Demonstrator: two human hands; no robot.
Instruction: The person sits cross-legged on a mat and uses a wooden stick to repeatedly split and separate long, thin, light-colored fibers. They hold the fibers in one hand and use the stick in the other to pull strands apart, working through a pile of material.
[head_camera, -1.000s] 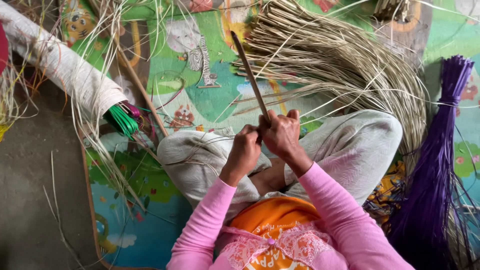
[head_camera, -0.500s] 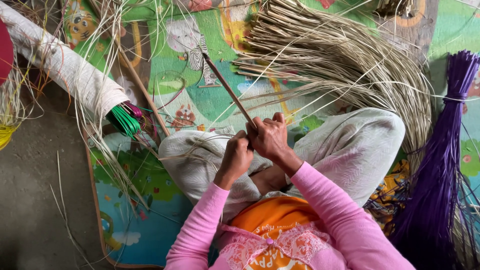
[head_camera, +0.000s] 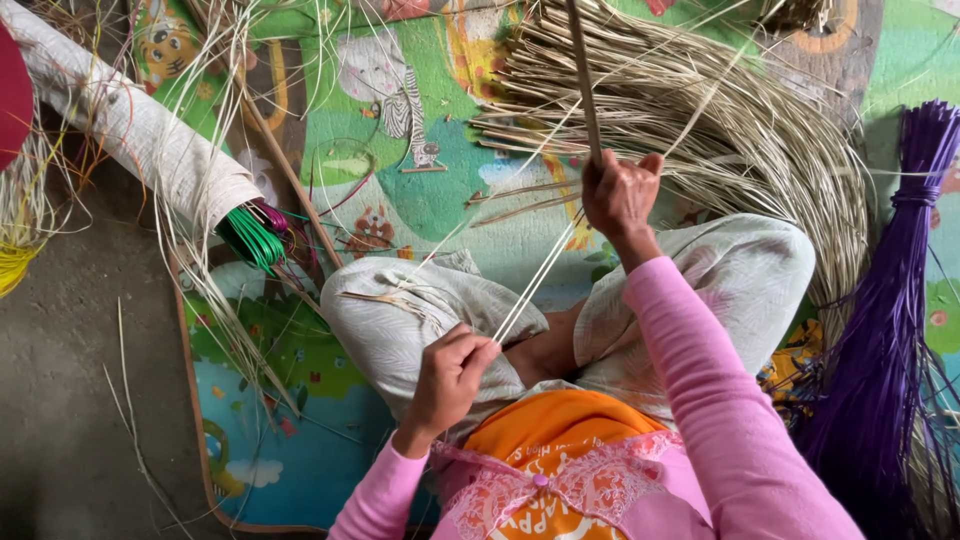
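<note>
On the colourful play mat (head_camera: 420, 190), a person sits cross-legged and pulls a long pale straw strand (head_camera: 535, 283) tight between two hands. The strand runs on a slant, from low on the person's left up to high on their right. It passes over the lap, across the light patterned trousers (head_camera: 400, 320).

The left hand (head_camera: 448, 378) is low and close to the body. It is pinched shut on the bottom end of the strand, thumb against fingers. The right hand (head_camera: 620, 195) is stretched out further away, up near the knee. It is closed in a fist around the top of the strand and around a thin dark stick (head_camera: 583, 75) that points straight up and away from the person. So the strand lies between the hands, and each hand holds one end.

Just behind the right hand is a big heap of dry straw (head_camera: 720, 120), curved like a fan. A bunch of purple strands (head_camera: 900, 330) lies well off to the person's right. Off to the left, a grey cloth roll (head_camera: 140, 140) has green strands (head_camera: 252, 238) poking out of its end, by the grey floor (head_camera: 70, 400).
</note>
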